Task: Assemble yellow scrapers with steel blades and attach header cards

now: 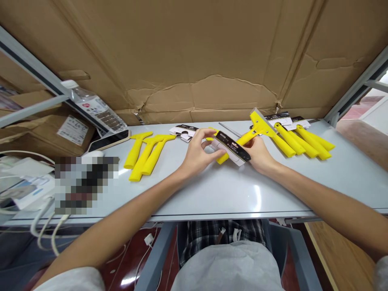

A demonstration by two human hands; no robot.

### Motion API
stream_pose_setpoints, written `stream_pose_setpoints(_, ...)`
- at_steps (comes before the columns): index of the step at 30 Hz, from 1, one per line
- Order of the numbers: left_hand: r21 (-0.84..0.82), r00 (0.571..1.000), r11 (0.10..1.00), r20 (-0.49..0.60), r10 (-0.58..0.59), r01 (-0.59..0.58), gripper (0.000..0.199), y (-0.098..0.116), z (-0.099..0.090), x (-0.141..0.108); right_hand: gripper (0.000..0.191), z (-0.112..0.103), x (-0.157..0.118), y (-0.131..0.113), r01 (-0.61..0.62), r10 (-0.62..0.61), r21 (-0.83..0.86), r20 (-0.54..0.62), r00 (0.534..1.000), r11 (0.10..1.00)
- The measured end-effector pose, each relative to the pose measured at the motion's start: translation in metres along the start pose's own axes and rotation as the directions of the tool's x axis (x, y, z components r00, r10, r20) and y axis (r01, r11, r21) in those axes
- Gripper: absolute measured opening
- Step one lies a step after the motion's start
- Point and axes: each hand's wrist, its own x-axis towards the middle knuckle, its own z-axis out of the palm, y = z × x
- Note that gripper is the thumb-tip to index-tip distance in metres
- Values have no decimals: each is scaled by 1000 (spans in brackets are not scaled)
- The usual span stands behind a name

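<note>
My right hand [258,154] is closed round a yellow scraper [261,126], its wide head tilted up and to the right. With my left hand [195,152] I pinch a black-and-white header card [233,146] between thumb and fingers. The card lies across the scraper's handle, whose end shows below it; whether the handle passes through the card I cannot tell. Behind my left hand, more yellow plastic is mostly hidden. Several loose cards [184,131] lie just beyond that hand. To the right rest several yellow scrapers [315,139] with cards [278,118] at their heads.
Three yellow scraper handles [145,157] lie on the left of the grey table [212,202]. Further left are a phone [109,140], a plastic bottle [97,108], white cables and a pixelated patch. A cardboard wall [194,48] stands along the back, between metal posts.
</note>
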Motion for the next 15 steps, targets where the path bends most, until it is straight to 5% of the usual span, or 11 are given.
stream_pose_setpoints(3,-72,975,974,64,-211,216,64,6,3,-3,54,0,1,-2,-6,9,53,-59,998,999)
stream_pose_setpoints(7,-232,856,839,306,-418,492,55,7,1,-2,57,1,2,-5,7,-1,64,-83,997,998)
stream_pose_setpoints(11,-343,764,702,456,-455,624,44,0,-1,0,58,0,1,-6,52,-49,56,-52,997,997)
stream_pose_setpoints(15,-411,763,665,505,-403,623,40,-2,-1,1,67,-1,0,-13,60,-54,171,-39,998,983)
